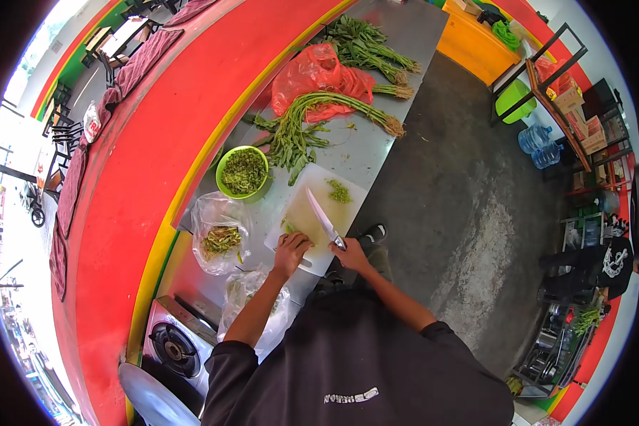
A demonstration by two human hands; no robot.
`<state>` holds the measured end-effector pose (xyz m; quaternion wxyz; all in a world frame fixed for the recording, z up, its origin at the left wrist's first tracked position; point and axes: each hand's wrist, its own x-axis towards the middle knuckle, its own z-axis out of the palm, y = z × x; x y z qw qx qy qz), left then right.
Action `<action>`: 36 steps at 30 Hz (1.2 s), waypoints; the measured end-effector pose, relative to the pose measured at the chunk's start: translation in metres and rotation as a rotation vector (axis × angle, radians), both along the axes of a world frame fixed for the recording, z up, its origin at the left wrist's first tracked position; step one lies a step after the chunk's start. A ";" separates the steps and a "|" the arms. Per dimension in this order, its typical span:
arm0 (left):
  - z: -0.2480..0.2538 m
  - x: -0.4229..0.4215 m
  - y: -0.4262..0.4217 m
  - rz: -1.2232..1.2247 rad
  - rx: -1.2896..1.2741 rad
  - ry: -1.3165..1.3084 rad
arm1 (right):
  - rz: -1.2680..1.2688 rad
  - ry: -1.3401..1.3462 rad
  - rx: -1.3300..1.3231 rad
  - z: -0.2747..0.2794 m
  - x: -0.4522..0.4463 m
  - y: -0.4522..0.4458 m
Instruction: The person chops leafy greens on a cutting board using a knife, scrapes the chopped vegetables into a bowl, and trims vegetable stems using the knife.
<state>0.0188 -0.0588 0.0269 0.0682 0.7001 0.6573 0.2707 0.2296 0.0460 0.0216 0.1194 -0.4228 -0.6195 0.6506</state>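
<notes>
My right hand (349,253) grips a kitchen knife (324,216) by its dark handle, the long blade pointing away over the white cutting board (356,196). On the board's left side, my left hand (293,248) is closed with fingers curled down. Green stems (288,226) show just beyond those fingers; how much the hand covers is hidden. A small heap of chopped greens (339,191) lies near the board's far end. Left of the board stands a lime-green bowl (265,186) full of chopped greens. Beyond it lie long leafy stalks (312,103) with roots.
A red plastic bag (311,74) and more bunches of greens (366,46) lie farther along the metal counter (397,153). Clear bags (224,206) of trimmings sit at left, near a gas stove (174,348). A red ledge (142,142) borders the counter.
</notes>
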 end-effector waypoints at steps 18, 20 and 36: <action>0.013 0.017 0.003 0.350 -0.040 -0.672 | -0.098 -0.022 0.013 0.006 0.021 -0.006; 0.012 0.006 -0.001 0.411 -0.024 -0.804 | -0.077 -0.033 0.032 0.005 0.021 -0.007; 0.021 -0.039 0.035 0.336 -0.061 -0.211 | -0.059 -0.055 0.078 -0.005 0.031 -0.015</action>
